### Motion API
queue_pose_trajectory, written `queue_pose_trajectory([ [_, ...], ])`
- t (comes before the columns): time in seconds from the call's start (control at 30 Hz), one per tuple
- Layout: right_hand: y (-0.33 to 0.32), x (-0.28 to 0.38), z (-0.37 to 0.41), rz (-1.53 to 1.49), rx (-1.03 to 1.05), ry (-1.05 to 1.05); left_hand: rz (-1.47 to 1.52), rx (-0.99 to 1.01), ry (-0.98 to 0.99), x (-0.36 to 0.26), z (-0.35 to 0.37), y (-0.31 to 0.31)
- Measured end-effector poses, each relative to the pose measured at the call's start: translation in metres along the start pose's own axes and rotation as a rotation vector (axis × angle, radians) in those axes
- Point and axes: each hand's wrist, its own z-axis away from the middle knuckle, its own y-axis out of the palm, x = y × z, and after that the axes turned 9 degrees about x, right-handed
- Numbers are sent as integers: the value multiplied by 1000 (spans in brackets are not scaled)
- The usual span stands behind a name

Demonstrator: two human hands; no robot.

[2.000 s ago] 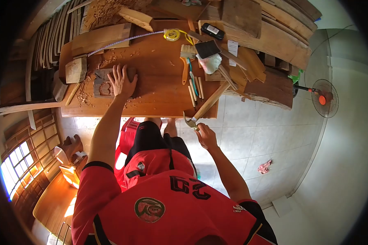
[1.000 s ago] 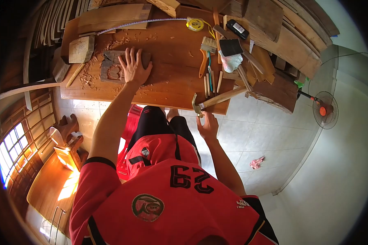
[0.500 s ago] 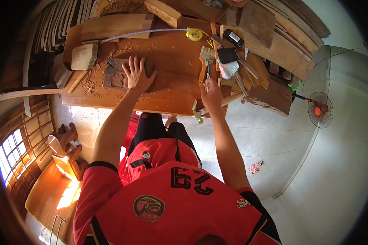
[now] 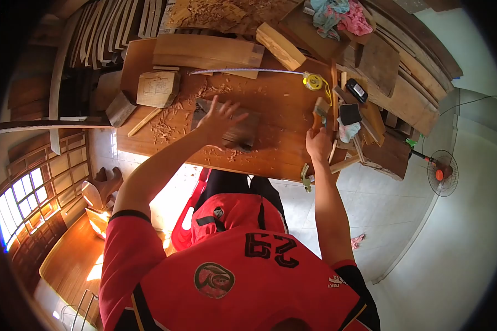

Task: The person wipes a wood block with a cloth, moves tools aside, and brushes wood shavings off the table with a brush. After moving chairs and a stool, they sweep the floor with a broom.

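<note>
My left hand point(image 4: 220, 123), fingers spread and slightly blurred, is over a dark wooden block point(image 4: 242, 135) on the worktable. It hides part of the block; whether it touches is hard to see. At the table's right side, my right hand point(image 4: 318, 145) has its fingers closed at the lower end of the orange handle of a flat brush point(image 4: 318, 119), bristles pointing away from me. A hammer point(image 4: 306, 177) lies by the front edge near my right wrist. Beside the brush sit a black flat piece point(image 4: 349, 114) and a crumpled pale cloth point(image 4: 348, 131).
Wood shavings point(image 4: 165, 127) are scattered over the left of the table point(image 4: 281, 149). A yellow tape measure point(image 4: 313, 81) lies extended at the back. Wooden blocks point(image 4: 158, 89), a long board point(image 4: 204, 52) and a black device point(image 4: 357, 90) surround the work area. A fan point(image 4: 440, 172) stands right.
My left hand has lifted from lying flat on the block. My right hand has gone from a thin teal-and-white item to the brush handle. The whole view has shifted.
</note>
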Motion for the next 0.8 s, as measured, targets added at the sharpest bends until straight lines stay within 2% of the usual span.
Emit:
queue_pose_trajectory([
  [0.07,-2,0,14,-91,-20,-37,46,-24,54,-2,3,6],
  [0.2,-34,20,62,-737,145,19,255,-146,-7,12,10,-8],
  [0.33,-15,-9,85,-714,10,-85,575,-347,-126,29,42,-38],
  [0.43,-38,-2,108,-871,70,46,793,-542,-222,42,60,-34],
  [0.47,-46,5,114,-908,8,61,908,-572,-249,42,68,-34],
  [0.53,-42,-7,108,-790,-121,-40,1044,-661,-323,42,82,-28],
  [0.57,-38,-14,105,-731,-183,-88,1165,-637,-354,40,92,-23],
  [0.6,-54,-3,106,-619,-155,-2,1206,-634,-395,37,98,-15],
  [0.7,-50,2,86,-359,-336,-280,1371,-634,-476,21,117,7],
  [0.73,-48,6,80,-345,-236,-234,1435,-636,-495,12,122,12],
  [0.8,-42,20,67,-326,-186,-261,1504,-659,-509,-8,135,23],
])
